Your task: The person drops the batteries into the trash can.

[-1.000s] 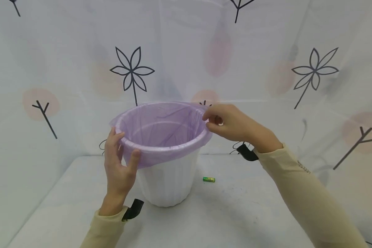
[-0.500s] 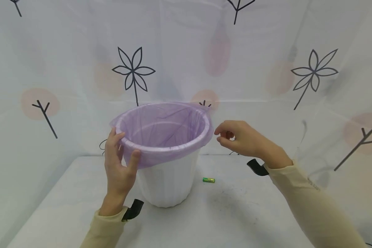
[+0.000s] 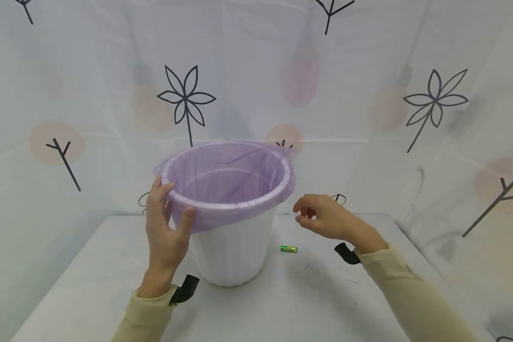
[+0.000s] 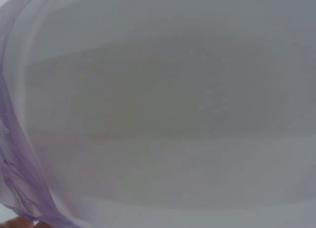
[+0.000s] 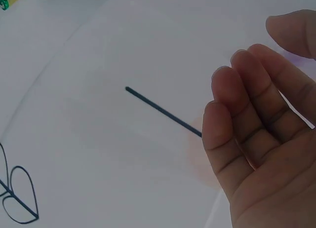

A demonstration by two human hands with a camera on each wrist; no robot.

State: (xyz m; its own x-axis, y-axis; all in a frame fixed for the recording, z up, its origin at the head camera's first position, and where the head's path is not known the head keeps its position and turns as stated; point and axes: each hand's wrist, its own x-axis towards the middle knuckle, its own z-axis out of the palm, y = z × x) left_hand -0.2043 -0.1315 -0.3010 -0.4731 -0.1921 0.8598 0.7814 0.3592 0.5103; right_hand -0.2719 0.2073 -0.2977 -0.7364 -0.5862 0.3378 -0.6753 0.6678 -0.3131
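A white ribbed bin (image 3: pixel 231 256) stands upright on the table, lined with a thin purple garbage bag (image 3: pixel 222 218) folded out over its rim. My left hand (image 3: pixel 166 232) grips the bin's near-left rim through the bag, thumb on the outside and fingers along the edge. To the right of the bin, my right hand (image 3: pixel 327 216) hovers in the air with fingers loosely bent and nothing in it. Its palm and relaxed fingers fill the right side of the right wrist view. Below and left of that hand, a green battery (image 3: pixel 289 249) lies on the table.
The white tabletop (image 3: pixel 222 313) carries some faint dark specks right of the bin. Behind it hangs a pale cloth (image 3: pixel 248 71) with line-drawn flowers and pink spots. The bin's white side (image 4: pixel 173 90) fills most of the left wrist view.
My right hand has let go of the bag at the right rim and moved down and slightly right, away from the bin. The left hand keeps its grip on the rim.
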